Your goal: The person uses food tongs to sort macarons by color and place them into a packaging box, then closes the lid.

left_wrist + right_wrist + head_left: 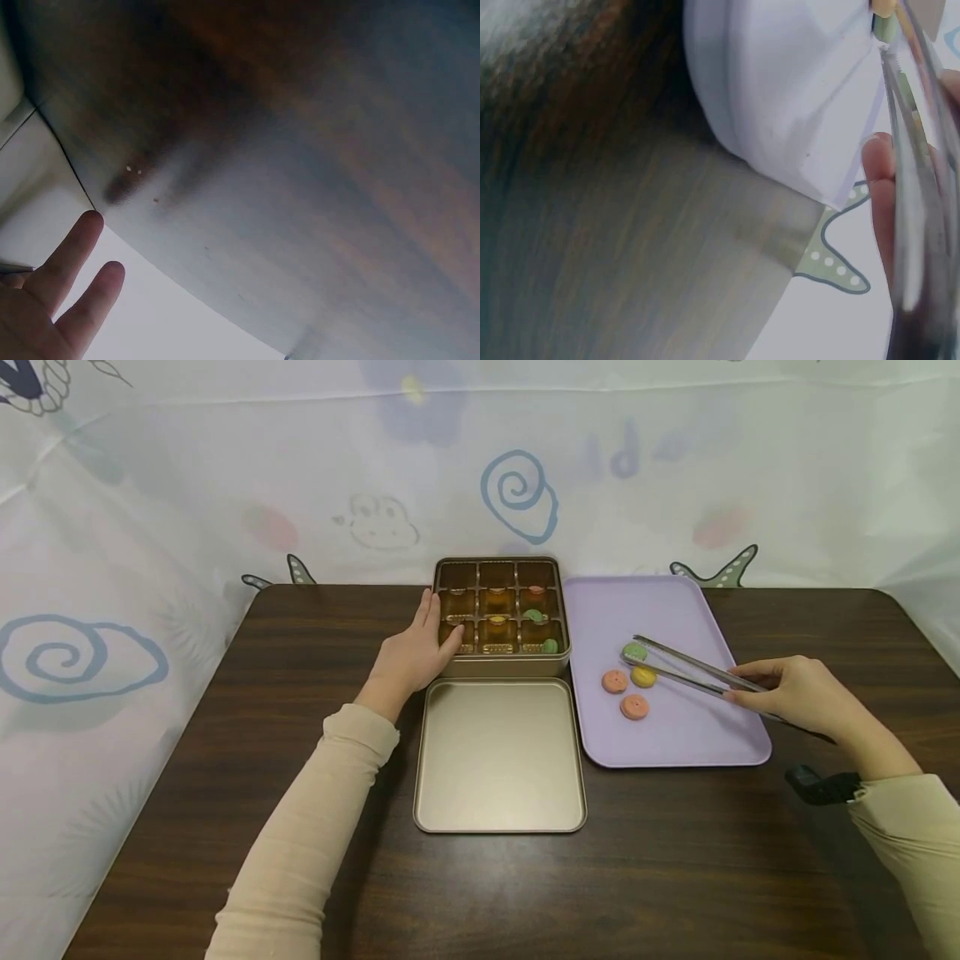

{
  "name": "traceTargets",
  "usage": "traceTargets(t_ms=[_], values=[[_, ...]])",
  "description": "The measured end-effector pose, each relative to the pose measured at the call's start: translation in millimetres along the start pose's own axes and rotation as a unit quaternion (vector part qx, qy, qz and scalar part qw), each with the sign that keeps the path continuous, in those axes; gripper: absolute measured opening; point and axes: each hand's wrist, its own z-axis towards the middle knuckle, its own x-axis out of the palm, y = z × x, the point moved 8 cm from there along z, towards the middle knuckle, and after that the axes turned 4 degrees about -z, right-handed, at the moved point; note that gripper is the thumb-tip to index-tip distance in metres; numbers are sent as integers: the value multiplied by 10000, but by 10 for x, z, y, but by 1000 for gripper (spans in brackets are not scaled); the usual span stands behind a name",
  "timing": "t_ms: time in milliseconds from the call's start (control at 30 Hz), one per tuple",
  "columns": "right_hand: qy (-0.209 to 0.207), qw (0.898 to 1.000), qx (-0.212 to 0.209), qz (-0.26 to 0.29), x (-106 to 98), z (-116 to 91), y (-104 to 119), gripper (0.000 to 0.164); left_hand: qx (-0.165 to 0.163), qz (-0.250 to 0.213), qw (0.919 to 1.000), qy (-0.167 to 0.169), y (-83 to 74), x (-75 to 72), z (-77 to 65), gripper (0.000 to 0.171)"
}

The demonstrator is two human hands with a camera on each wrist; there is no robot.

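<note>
My left hand (411,653) rests against the left side of a gold tin box (502,667), fingers straight along its rim. The box has a divided insert; macarons show in its right column, a pink one (536,590) and two green ones. My right hand (806,693) grips metal tongs (693,661) over a lilac tray (675,745). The tong tips stand on either side of a green macaron (634,651). Close by on the tray lie a yellow macaron (643,677) and two pink macarons (615,682). In the right wrist view the tongs (911,225) partly cover the fingers.
A shallow gold lid (501,756) lies in front of the box, left of the tray. All stand on a dark wooden table (480,893). A printed cloth (600,510) hangs behind the table's far edge. A black strap (825,787) is at the right wrist.
</note>
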Motion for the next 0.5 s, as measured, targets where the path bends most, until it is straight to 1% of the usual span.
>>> traceTargets(t_ms=[167, 367, 500], values=[[43, 10000, -74, -6, 32, 18, 33, 53, 14, -5, 10000, 5, -6, 10, 4, 75], [-198, 9995, -205, -148, -5, 30, 61, 47, 37, 0, 10000, -51, -5, 12, 16, 76], [-301, 9991, -241, -186, -18, 36, 73, 47, 9, 2, 10000, -42, 17, 15, 14, 75]])
